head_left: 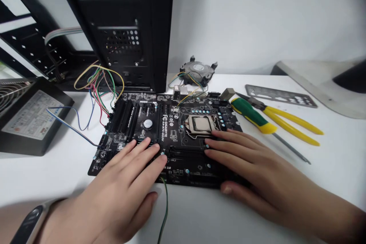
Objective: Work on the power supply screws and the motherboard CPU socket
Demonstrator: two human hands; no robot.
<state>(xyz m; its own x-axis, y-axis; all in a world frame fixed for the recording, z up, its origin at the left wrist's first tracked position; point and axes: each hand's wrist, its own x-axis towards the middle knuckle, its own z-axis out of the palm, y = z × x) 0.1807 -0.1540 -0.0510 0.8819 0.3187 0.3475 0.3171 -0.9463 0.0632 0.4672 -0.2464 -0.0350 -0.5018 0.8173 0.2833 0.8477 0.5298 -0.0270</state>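
A black Gigabyte motherboard (154,122) lies flat on the white table, facing up. Its processor (201,124) sits in the metal socket frame at right, and a round coin battery (148,124) shows left of the middle. My left hand (128,183) lies over the board's near left part with fingers stretched out. My right hand (251,164) rests over the near right part, fingers spread, the tips close to the processor socket. Neither hand grips anything. Thin coloured wires (100,76) run to the board's left edge, and a green wire (165,206) hangs from its near edge.
Behind stands an open black computer case (120,7). A power supply (31,118) is at left, a CPU cooler fan (198,70) at the back. At right lie a green-yellow screwdriver (251,114), yellow-handled pliers (286,122), a metal I/O shield (281,95) and a grey stand-like object (323,80).
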